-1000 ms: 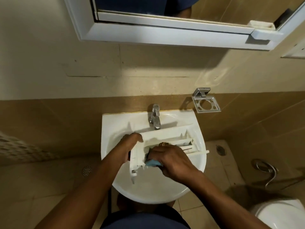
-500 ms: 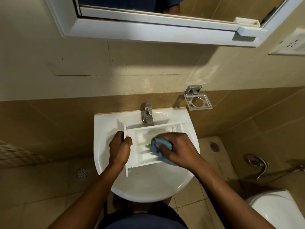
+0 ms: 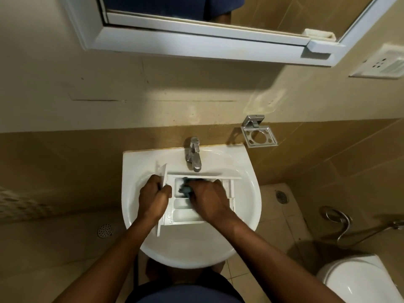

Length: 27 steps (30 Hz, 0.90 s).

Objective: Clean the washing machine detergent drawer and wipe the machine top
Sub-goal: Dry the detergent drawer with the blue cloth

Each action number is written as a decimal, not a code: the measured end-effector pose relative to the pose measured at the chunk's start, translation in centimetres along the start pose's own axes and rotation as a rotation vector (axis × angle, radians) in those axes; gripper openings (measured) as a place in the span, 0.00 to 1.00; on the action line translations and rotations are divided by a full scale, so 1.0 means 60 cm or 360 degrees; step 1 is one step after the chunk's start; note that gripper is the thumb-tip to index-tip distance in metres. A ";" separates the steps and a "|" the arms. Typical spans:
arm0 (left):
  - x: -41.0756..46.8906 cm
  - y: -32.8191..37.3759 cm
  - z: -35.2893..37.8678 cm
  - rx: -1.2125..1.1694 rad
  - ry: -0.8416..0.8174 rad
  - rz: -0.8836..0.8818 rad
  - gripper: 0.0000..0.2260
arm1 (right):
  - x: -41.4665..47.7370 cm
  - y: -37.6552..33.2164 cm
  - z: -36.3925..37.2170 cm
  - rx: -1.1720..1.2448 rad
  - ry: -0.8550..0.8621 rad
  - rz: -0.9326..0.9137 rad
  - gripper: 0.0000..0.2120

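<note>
Both bare arms reach forward and down. The left hand (image 3: pixel 154 199) is curled tight in a grip. The right hand (image 3: pixel 208 201) presses down, fingers bent.

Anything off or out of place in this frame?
Only one oddity: a washing machine's detergent drawer sits in the bathroom sink, under the tap. The left hand holds its front panel and the right hand presses a cloth into a compartment. No spill or damage shows.

A small home bathroom, shown by the white wall-hung basin (image 3: pixel 244 171) with its chrome tap (image 3: pixel 193 156), the mirror cabinet (image 3: pixel 196 40) above, beige tiled walls, a floor drain (image 3: pixel 105 230) and the toilet (image 3: pixel 358 281) alongside
</note>
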<state>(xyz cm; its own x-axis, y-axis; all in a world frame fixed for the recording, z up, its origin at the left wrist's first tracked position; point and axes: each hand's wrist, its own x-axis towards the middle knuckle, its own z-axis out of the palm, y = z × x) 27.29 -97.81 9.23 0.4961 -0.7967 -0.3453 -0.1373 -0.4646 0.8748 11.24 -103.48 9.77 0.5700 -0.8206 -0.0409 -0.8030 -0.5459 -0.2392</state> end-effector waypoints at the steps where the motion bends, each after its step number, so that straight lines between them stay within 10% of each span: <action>1: 0.000 -0.001 -0.003 0.0009 0.0018 0.0000 0.10 | -0.001 0.015 -0.008 -0.0053 -0.0066 0.0097 0.15; 17: -0.004 -0.013 -0.013 -0.0056 -0.0040 0.0074 0.10 | -0.028 0.043 -0.068 0.0273 -0.0022 0.0107 0.13; 23: 0.000 -0.030 -0.015 -0.0288 -0.0033 0.0087 0.05 | -0.029 0.064 -0.122 0.0589 0.0814 0.0417 0.09; 27: -0.005 -0.031 0.001 -0.0263 -0.0049 0.0159 0.13 | -0.003 -0.008 -0.053 0.0509 0.0533 0.0181 0.18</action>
<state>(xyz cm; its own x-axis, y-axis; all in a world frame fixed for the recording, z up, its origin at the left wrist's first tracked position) 27.38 -96.74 7.72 0.4603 -0.8482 -0.2622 -0.0408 -0.3152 0.9481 10.95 -103.64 12.98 0.3520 -0.9102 0.2181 -0.7333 -0.4130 -0.5401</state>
